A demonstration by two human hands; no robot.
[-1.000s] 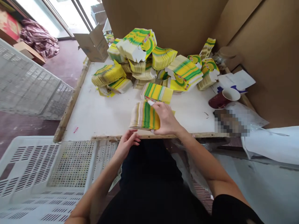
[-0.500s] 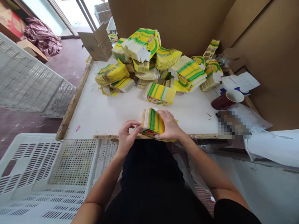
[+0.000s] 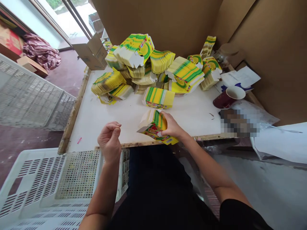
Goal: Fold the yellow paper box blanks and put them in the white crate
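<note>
My right hand [image 3: 173,127] grips a stack of folded cartons [image 3: 154,123], printed yellow, green and white, near the table's front edge. The thumb lies on the near printed side and the fingers go over the far side. At the stack's left end the front carton's flap sticks out. My left hand [image 3: 110,140] is apart from the stack, to its left, over the front edge. Its thumb and fingers are pinched together; whatever may be between them is too small to make out. A second, smaller carton stack [image 3: 158,98] lies just behind the held one.
More carton stacks [image 3: 134,51] are heaped along the back of the white table [image 3: 88,127]. At right stand a maroon mug [image 3: 223,100], papers and clear plastic. White plastic crates [image 3: 31,172] are at lower left; an open cardboard box [image 3: 92,52] is at the back left corner.
My left hand has let go of the stack's left end and moved left, its fingers closing into a pinch. The stack's near carton now juts out at left. The view has shifted slightly.
</note>
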